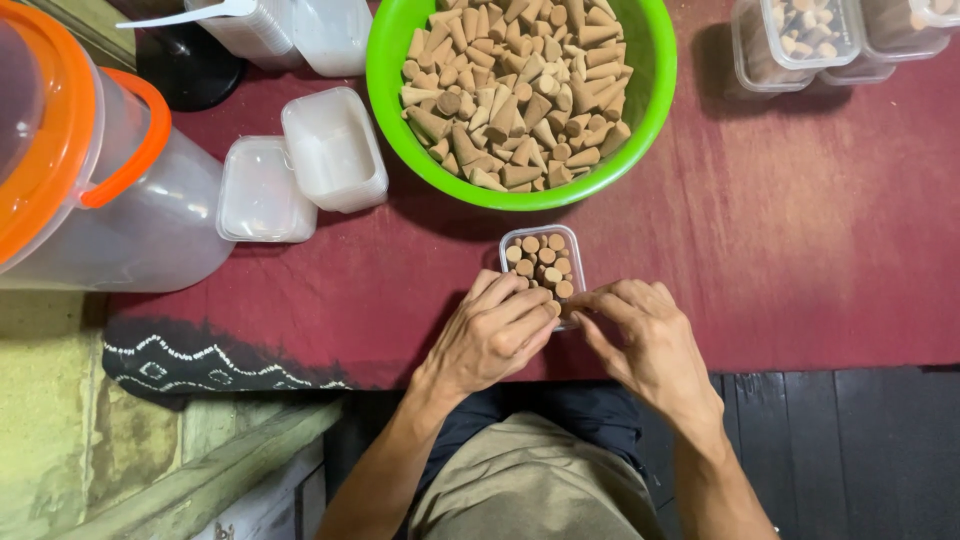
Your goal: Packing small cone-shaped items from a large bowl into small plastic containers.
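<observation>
Both hands are down at a small clear box (pixel 541 262) sitting on the red cloth (pixel 800 240), just below the green bowl (pixel 640 120). The box is partly filled with brown cones (pixel 545 262) standing upright, flat ends showing.

Left hand (pixel 492 335) is curled over the near left edge of the box, fingers bent and bunched together, fingertips touching the rim or the cones there. Can't tell if it's actually pinching a cone, the fingers hide it. Right hand (pixel 645 345) comes in from the other side, fingers half curled, thumb and forefinger tips right at the near right corner of the box. Same deal, can't see whether there's anything between them.

The bowl is piled with the same cones lying every which way. Left of it are two empty boxes (pixel 300 170) side by side, and a big clear jug (pixel 120 220) with an orange handle and lid. Top right has more boxes (pixel 800 40) with cones in them.
</observation>
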